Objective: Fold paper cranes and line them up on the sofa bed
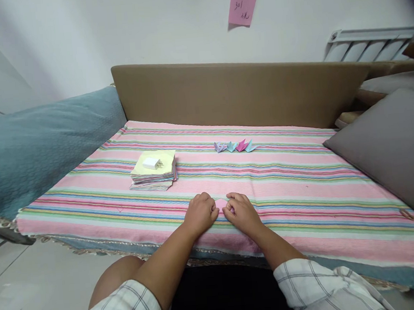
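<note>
A small piece of pink paper (221, 204) lies on the striped cloth, between my two hands. My left hand (201, 213) is closed, its thumb and fingers pressed together at the paper's left edge. On the right edge, my right hand (242, 211) is curled with its fingers pinched together on the paper. Most of the paper's sides are hidden under the fingers. Farther back stands a row of several folded paper cranes (242, 145) in purple, blue and pink. To the left is a stack of square paper (159, 161), yellow on top, with a white plug adapter (151, 163) on it.
The striped cloth (294, 167) covers a sofa seat. Behind it rises a brown backrest (223, 94). A grey cushion (396, 145) leans at the right, and a blue-covered armrest (48, 143) is on the left. A pink note (243, 5) hangs on the wall.
</note>
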`<state>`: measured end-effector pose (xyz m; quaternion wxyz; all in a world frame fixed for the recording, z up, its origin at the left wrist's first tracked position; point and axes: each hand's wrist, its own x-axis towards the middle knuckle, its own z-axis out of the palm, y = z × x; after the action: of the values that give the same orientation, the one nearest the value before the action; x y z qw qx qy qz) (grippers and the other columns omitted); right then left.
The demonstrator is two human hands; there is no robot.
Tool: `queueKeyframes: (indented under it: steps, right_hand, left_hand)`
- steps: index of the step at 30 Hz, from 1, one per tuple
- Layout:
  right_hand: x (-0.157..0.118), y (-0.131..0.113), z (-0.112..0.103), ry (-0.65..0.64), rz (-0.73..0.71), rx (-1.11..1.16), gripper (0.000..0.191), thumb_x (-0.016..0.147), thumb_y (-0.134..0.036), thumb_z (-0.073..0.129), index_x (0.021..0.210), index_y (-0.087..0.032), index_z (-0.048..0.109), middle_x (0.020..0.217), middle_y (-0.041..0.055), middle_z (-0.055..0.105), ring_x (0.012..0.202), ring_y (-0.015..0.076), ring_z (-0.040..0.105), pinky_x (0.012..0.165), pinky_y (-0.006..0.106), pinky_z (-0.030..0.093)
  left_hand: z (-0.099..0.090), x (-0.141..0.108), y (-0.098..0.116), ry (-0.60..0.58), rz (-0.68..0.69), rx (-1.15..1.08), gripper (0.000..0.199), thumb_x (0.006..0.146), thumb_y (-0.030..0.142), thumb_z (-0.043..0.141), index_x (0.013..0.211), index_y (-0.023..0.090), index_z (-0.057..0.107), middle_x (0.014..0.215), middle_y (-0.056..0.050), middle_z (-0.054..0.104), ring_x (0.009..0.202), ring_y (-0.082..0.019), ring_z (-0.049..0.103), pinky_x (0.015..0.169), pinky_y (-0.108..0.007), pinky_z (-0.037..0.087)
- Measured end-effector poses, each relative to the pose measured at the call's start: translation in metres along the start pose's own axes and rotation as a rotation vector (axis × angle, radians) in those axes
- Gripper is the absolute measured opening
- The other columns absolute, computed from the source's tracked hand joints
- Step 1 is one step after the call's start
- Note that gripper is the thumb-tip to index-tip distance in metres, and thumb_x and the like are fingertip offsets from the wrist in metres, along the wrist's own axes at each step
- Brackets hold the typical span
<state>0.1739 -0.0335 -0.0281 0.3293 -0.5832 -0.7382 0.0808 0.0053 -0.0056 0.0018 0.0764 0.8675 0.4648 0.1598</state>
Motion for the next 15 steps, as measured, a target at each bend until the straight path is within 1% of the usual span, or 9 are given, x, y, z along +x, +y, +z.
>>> queueKeyframes:
  steps: [4,6,8,11,13,15]
  right_hand:
    - [0.0007,0.0011,0.0012,0.021,-0.011,0.006,0.016,0.074,-0.020,0.057,0.060,-0.022,0.049,0.104,0.0086,0.060,0.103,0.0255,0.050,0.087,0.042,0.043]
    - [0.0008,0.0022,0.0007,0.010,-0.014,0.008,0.015,0.075,-0.020,0.057,0.062,-0.022,0.049,0.103,0.0085,0.060,0.104,0.0253,0.050,0.087,0.042,0.043]
    - [0.0006,0.0034,-0.0007,-0.006,-0.025,0.016,0.013,0.076,-0.021,0.057,0.065,-0.022,0.051,0.102,0.0081,0.061,0.104,0.0250,0.050,0.088,0.042,0.042]
    - [-0.0001,0.0048,-0.0035,-0.017,-0.042,0.042,0.005,0.079,-0.024,0.056,0.075,-0.022,0.054,0.105,0.0079,0.061,0.104,0.0246,0.050,0.087,0.042,0.041]
    - [-0.0006,0.0056,-0.0051,-0.028,-0.048,0.053,0.003,0.080,-0.025,0.056,0.080,-0.022,0.055,0.107,0.0081,0.060,0.105,0.0243,0.050,0.088,0.042,0.041]
    - [-0.0008,0.0068,-0.0059,-0.049,-0.053,0.058,0.003,0.081,-0.023,0.054,0.082,-0.022,0.057,0.107,0.0081,0.060,0.108,0.0238,0.049,0.089,0.042,0.040]
  left_hand:
    - [-0.0007,-0.0005,0.0002,0.004,-0.011,-0.005,0.008,0.080,0.024,0.054,0.077,0.018,0.059,0.086,-0.005,0.054,0.085,-0.019,0.049,0.075,-0.032,0.038]
    - [-0.0013,-0.0006,-0.0014,0.015,-0.013,-0.042,0.006,0.079,0.022,0.055,0.081,0.019,0.059,0.085,-0.004,0.054,0.084,-0.019,0.049,0.075,-0.031,0.038]
    - [-0.0014,-0.0006,-0.0038,0.026,0.009,-0.102,0.009,0.079,0.020,0.055,0.085,0.020,0.062,0.086,-0.003,0.054,0.085,-0.018,0.049,0.075,-0.029,0.039]
    - [0.0003,-0.0008,-0.0073,0.024,0.054,-0.170,0.017,0.083,0.021,0.052,0.088,0.025,0.069,0.088,-0.003,0.053,0.085,-0.016,0.049,0.076,-0.028,0.039]
    - [0.0023,-0.0011,-0.0086,0.020,0.061,-0.170,0.020,0.085,0.025,0.052,0.088,0.029,0.072,0.088,-0.003,0.052,0.084,-0.015,0.049,0.075,-0.029,0.039]
    - [0.0040,-0.0015,-0.0090,0.019,0.059,-0.146,0.021,0.085,0.027,0.052,0.090,0.032,0.072,0.087,-0.003,0.051,0.083,-0.015,0.048,0.074,-0.029,0.039]
